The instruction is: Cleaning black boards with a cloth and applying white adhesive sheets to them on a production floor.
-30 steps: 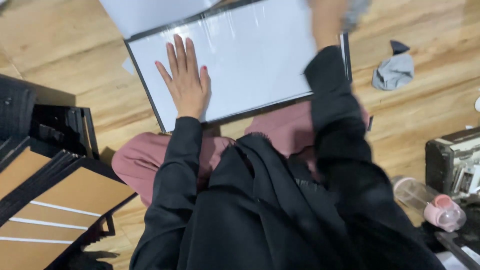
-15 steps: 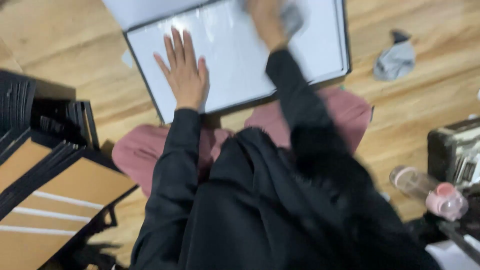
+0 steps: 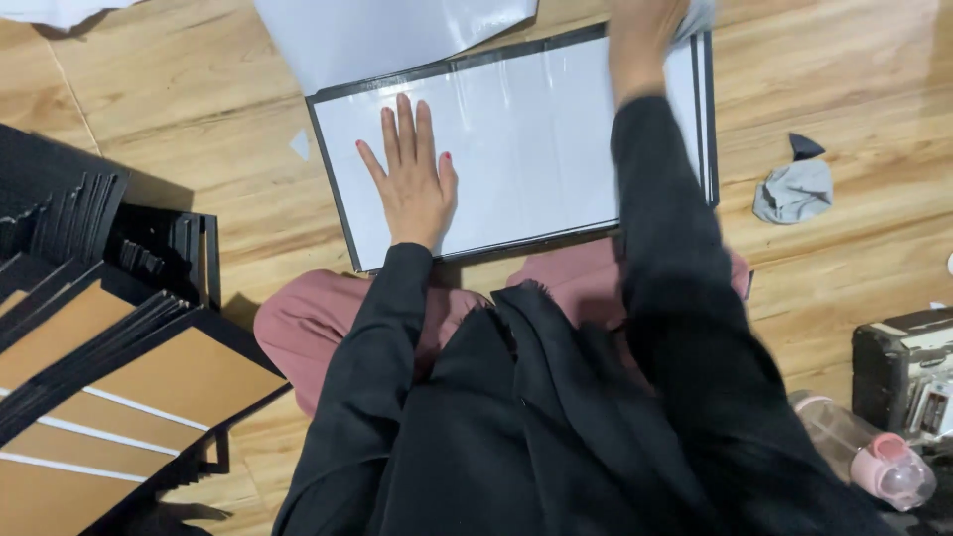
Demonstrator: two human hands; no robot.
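Note:
A white panel in a thin black frame [image 3: 536, 139] lies flat on the wooden floor in front of my crossed legs. My left hand [image 3: 412, 184] rests palm down on its left part, fingers spread and straight. My right hand [image 3: 640, 45] is at the panel's top edge, blurred, closed around a grey cloth [image 3: 699, 14] that pokes out beside it. A loose white sheet [image 3: 387, 35] lies just beyond the frame's top left corner.
A stack of black frames with brown backs [image 3: 119, 387] sits at my left. A crumpled grey cloth [image 3: 794, 189] lies on the floor to the right. A pink-capped bottle [image 3: 874, 457] and a black case [image 3: 903, 367] stand at the lower right.
My right hand swept left across the top of the panel with the cloth, then back toward the right. My left hand stayed pressed flat on the panel.

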